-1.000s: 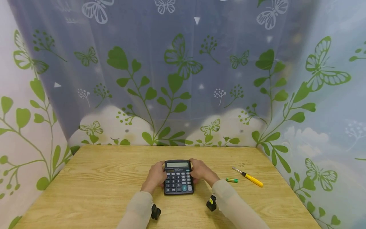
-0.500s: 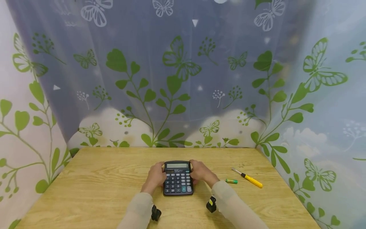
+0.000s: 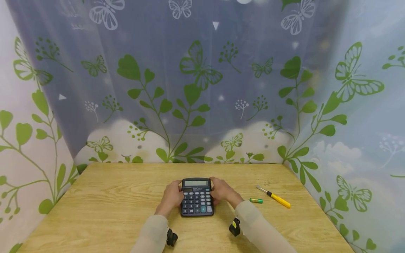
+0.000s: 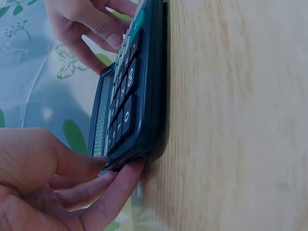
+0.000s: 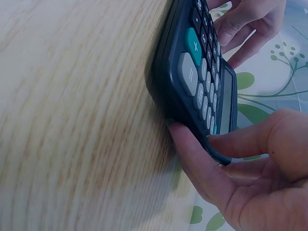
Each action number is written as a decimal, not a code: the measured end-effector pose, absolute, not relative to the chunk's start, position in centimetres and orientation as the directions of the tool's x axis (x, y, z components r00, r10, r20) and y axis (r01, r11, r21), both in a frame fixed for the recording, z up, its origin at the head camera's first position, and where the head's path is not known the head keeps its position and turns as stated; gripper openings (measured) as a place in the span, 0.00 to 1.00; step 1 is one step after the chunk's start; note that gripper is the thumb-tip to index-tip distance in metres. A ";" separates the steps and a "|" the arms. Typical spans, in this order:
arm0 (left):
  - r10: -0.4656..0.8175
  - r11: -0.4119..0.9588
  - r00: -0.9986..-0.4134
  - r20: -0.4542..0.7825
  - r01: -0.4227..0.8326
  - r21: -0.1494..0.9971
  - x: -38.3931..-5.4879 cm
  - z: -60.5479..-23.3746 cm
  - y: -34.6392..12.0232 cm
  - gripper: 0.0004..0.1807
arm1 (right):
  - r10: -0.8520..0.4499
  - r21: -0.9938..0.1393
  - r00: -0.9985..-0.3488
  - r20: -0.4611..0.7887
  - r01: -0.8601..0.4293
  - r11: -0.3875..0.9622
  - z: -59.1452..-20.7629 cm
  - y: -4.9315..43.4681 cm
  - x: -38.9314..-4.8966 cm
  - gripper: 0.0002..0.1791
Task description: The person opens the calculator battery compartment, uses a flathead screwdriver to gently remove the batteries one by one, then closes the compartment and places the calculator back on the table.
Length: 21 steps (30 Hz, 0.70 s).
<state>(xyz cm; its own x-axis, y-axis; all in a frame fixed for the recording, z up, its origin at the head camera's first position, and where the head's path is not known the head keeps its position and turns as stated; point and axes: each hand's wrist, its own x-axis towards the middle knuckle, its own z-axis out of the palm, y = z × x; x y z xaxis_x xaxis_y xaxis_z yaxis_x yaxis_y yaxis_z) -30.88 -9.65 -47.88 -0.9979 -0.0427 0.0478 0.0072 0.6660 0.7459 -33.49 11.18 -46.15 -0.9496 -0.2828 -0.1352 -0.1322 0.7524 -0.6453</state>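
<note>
A dark desktop calculator [image 3: 197, 201] faces up at the middle of the table, its display at the far end. My left hand [image 3: 171, 196] grips its left side, the thumb at the top edge of the case and fingers at its side and underneath, as the left wrist view shows. On the opposite side my right hand [image 3: 224, 190] pinches the calculator between thumb and fingers. In the right wrist view the calculator [image 5: 192, 72] sits close over the wood, with a green key and grey keys nearest. The display [image 4: 102, 113] shows in the left wrist view.
Right of the hands lies a small green battery [image 3: 256, 200]. Beyond it rests a screwdriver [image 3: 278, 199] with a yellow handle, and tiny bits [image 3: 267, 183] lie near its tip. The wooden table [image 3: 110, 203] ends at a patterned curtain [image 3: 152, 105] behind.
Both hands keep their hold and the calculator stays in place. The head view has tilted very slightly, shifting the scene down a little.
</note>
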 end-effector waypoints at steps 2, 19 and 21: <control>-0.044 0.675 -0.997 0.056 0.012 0.738 -31.0 -47.9 -9.7 0.28 | -0.285 -0.653 -0.950 -0.130 -0.134 0.745 -46.1 11.2 -33.5 0.37; -0.004 0.671 -0.998 0.065 0.046 0.740 -30.6 -47.9 -10.9 0.26 | -0.310 -0.662 -0.939 -0.151 -0.137 0.737 -46.2 11.9 -33.4 0.37; -0.005 0.693 -0.998 0.062 0.041 0.720 -30.5 -47.7 -11.1 0.26 | -0.319 -0.626 -0.940 -0.124 -0.175 0.760 -46.0 12.1 -33.2 0.35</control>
